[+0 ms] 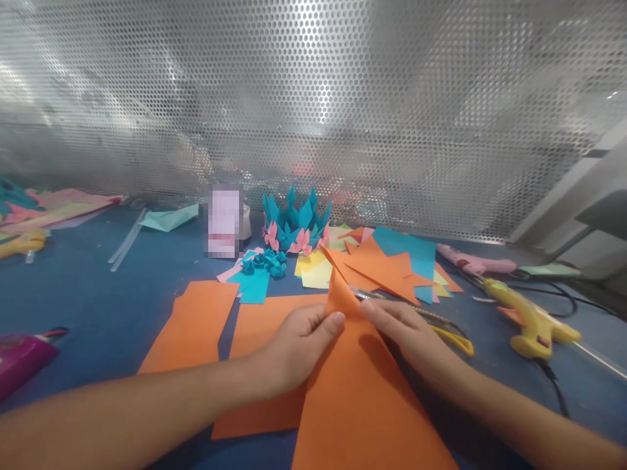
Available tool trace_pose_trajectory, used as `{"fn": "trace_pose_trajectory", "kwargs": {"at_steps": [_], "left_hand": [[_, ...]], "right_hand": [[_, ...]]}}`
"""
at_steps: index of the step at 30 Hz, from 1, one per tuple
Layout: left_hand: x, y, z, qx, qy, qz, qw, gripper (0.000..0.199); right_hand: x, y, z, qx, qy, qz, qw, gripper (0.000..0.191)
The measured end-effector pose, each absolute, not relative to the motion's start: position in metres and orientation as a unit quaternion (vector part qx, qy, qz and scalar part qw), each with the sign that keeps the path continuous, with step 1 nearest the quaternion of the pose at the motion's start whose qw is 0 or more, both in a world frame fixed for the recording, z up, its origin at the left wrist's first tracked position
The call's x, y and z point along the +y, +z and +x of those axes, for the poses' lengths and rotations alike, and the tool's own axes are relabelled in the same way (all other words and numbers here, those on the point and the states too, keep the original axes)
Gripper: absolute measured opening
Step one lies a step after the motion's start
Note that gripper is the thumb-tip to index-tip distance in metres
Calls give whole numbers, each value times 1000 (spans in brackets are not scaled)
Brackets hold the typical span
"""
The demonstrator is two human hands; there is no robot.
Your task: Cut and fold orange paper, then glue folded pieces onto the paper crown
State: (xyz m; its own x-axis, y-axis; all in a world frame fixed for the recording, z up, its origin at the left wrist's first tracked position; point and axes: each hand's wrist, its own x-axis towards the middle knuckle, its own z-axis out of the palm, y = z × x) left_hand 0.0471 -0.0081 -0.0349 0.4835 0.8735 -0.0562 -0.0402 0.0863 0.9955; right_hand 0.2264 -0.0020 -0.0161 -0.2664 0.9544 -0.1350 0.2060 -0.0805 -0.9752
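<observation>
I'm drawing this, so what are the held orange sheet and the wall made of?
The orange sheet: likely matte paper or thin card; its top curls, without gloss. The wall: probably shiny metal; silvery, with bright glints and many small holes.

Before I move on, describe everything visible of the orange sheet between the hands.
The orange sheet looks like plain paper, its far end bent to a pointed tip. Its near part leaves the picture's bottom edge. The left hand pinches it below the tip; the right hand touches its edge. It partly hides another orange sheet.
</observation>
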Motion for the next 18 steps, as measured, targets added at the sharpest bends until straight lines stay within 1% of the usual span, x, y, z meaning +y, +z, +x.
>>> {"fn": "trace_pose_trajectory", "kwargs": {"at_steps": [2, 3, 5, 7, 9, 13, 16, 18], "left_hand": [[-8, -34, 48, 356, 341, 588, 641, 45], [-8, -34, 48, 359, 331, 603, 630, 45], [-8, -34, 48, 376, 315, 643, 588, 45], [-8, -34, 48, 378, 307, 679, 549, 43], [-8, -35, 47, 369, 300, 705, 526, 40], [-8, -36, 48, 383, 283, 732, 487, 35], [-9, -36, 49, 398, 272, 729, 486, 35], [-9, -35, 49, 397, 270, 729, 488, 37]], "right_hand": [[0, -15, 226, -585, 513, -489, 394, 42], [1, -15, 225, -584, 522, -475, 401, 38], [0, -14, 222, -577, 570, -439, 386, 35], [-2, -15, 220, -560, 621, -417, 357, 36], [-4, -16, 219, -538, 650, -410, 346, 36], [-4, -22, 220, -499, 676, -402, 363, 28], [-2, -26, 222, -487, 685, -394, 372, 23], [-2, -28, 223, -483, 686, -394, 375, 22]]}}
